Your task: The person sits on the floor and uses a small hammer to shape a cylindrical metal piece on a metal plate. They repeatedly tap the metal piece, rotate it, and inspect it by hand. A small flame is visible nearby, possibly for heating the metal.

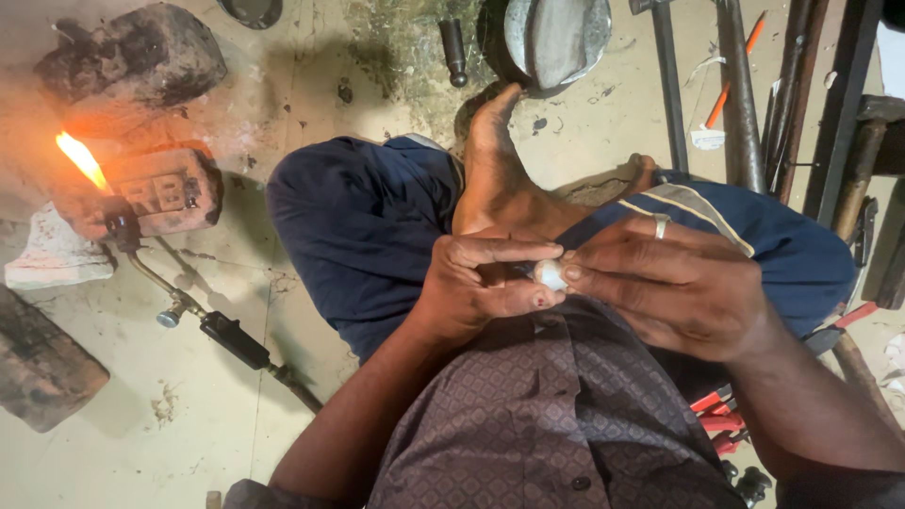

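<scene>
Left hand (476, 283) and right hand (665, 283) meet over the lap, both closed on a small whitish bead (550, 274). Left thumb and forefinger pinch it from the left; right fingertips press it from the right. A ring (661, 226) shows on one right finger. The bead sits between the two sets of fingertips, just above the patterned shirt (537, 415), in front of the crossed legs in dark blue trousers (368, 226). One bare foot (495, 160) points to the far side.

Step in hand, as I judge it: fine fingertip work on the bead, turning or checking it (too small to tell its shape or whether it is joined to anything). The next move looks to call for a steady pinch and small rotations, with the piece kept over the lap so a slip drops it on cloth and not the floor (189, 443).

Outward, left: a gas torch (170, 302) lies on the floor, lit, its flame (82, 160) licking a brick (160, 193). A darker block (132, 57) lies beyond the brick, a white rag (57, 254) beside the torch head, another dark block (42, 368) nearer. The flame is well apart from the hands, but it burns unattended, so any reach to the left needs care.

Far centre: a shallow metal dish (556, 38) and a short dark cylinder (454, 52). Far right: long metal rods (740, 94), an orange pencil (731, 80). Near right, by the hip: red-handled pliers (721, 415), partly hidden.
</scene>
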